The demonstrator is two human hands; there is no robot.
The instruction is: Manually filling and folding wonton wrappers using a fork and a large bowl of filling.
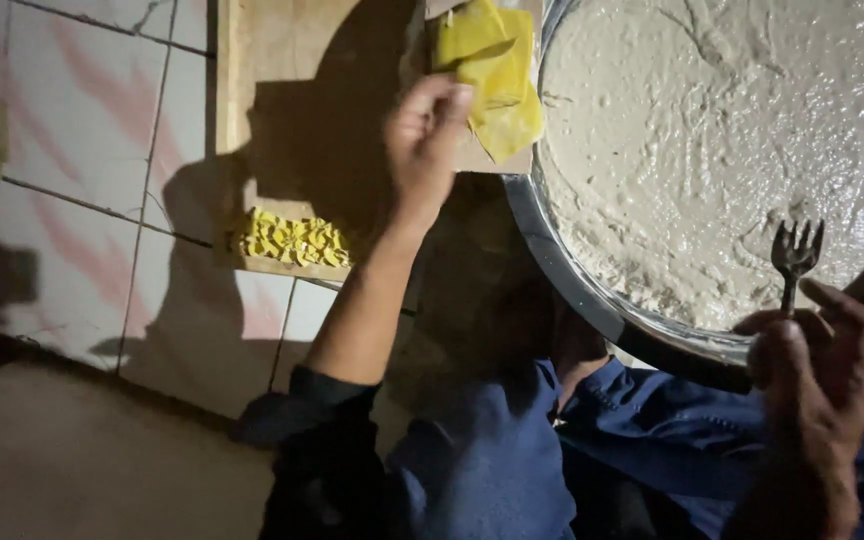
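Dim, pink-streaked tiled floor point(72, 130)

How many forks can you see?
1. The fork is in the right hand, tines up, over the near rim of the batter bowl. None elsewhere.

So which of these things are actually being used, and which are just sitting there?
In use: yellow sheets under the left hand; fork in the right hand; basin of pale batter.
Lying about: yellow shaped pieces; wooden board; tiled floor.

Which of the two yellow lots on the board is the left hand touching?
The flat yellow sheets at the board's far corner, under the left hand. The crinkled yellow pile at the near edge lies untouched.
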